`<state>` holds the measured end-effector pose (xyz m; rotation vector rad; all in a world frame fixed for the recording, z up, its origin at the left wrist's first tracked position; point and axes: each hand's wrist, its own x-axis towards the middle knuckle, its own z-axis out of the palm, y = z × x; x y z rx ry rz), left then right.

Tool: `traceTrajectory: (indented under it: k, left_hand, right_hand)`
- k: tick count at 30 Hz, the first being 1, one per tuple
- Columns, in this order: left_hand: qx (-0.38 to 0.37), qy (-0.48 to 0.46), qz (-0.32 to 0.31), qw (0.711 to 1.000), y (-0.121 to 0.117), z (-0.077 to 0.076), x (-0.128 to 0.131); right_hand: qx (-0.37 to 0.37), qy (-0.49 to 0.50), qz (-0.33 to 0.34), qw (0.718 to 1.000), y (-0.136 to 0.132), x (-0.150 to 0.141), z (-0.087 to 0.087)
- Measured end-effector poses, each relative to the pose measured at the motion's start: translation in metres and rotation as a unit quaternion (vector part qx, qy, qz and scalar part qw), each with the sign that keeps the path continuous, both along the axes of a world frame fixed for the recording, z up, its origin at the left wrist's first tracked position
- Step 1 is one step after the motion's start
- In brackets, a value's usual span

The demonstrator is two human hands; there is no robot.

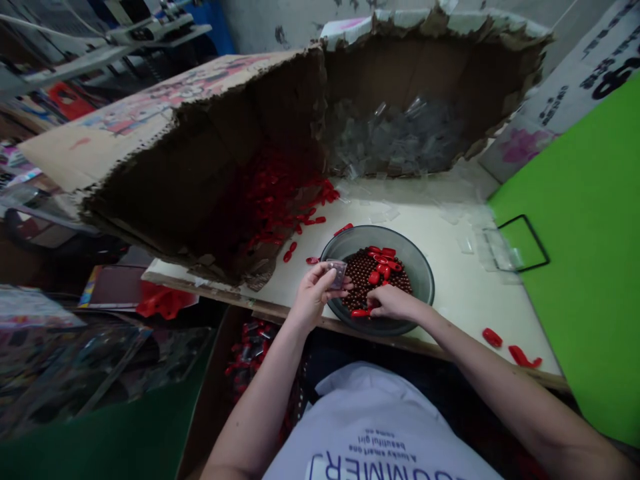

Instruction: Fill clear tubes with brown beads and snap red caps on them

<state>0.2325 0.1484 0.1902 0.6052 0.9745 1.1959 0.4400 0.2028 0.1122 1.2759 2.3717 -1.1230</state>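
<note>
Being pinched in the closed fingers of the left hand point(315, 297), a small clear plastic bag point(337, 273) is raised just over the near rim of a grey bowl point(417, 267). The right hand point(393, 302) is partly closed, with its fingertips point(373, 308) pressed down among the brown beads point(363, 277) and red pieces point(381, 261) heaped in the bowl; whether anything is gripped cannot be told. The bowl is placed by the front edge of the tabletop point(450, 293), seemingly so that it can be reached easily by both hands. Two stray red pieces point(493, 337) are left near the front right corner, and loose clear bags point(465, 243) are strewn toward the right edge. At the back edge, a torn cardboard box point(150, 113) is laid open, with spilled red pieces point(273, 200) on one side and piled clear bags point(395, 140) on the other.
</note>
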Motion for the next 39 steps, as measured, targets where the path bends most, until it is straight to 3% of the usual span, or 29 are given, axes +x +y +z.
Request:
traceTrajectory:
  k: [4, 7, 12, 17, 21, 24, 31, 39]
  left_hand:
    - [-0.001, 0.026, 0.001, 1.000, -0.007, -0.011, -0.001]
    - [0.015, 0.056, -0.013, 0.998, -0.009, -0.018, 0.003]
    - [0.063, 0.133, -0.048, 0.988, -0.006, -0.015, 0.016]
    - [0.069, 0.153, -0.100, 0.981, -0.006, -0.009, 0.032]
    - [0.070, 0.126, -0.119, 0.982, -0.009, -0.006, 0.042]
    - [0.066, 0.116, -0.132, 0.982, -0.012, -0.001, 0.044]
    - [0.090, 0.184, -0.157, 0.966, -0.015, 0.013, 0.042]
    - [0.145, 0.331, -0.186, 0.914, -0.017, 0.024, 0.032]
  right_hand:
    - [0.030, 0.043, -0.023, 0.998, 0.007, 0.010, 0.015]
    - [0.040, 0.139, -0.076, 0.987, 0.011, 0.022, 0.031]
    - [0.076, 0.269, -0.117, 0.953, 0.008, 0.030, 0.071]
    - [0.002, 0.357, -0.161, 0.920, -0.002, 0.019, 0.104]
    - [-0.059, 0.420, -0.227, 0.877, -0.003, 0.013, 0.101]
    - [-0.077, 0.422, -0.248, 0.869, -0.004, 0.014, 0.096]
    - [-0.019, 0.397, -0.213, 0.892, -0.012, 0.020, 0.103]
    - [0.092, 0.377, -0.174, 0.905, -0.024, 0.015, 0.096]
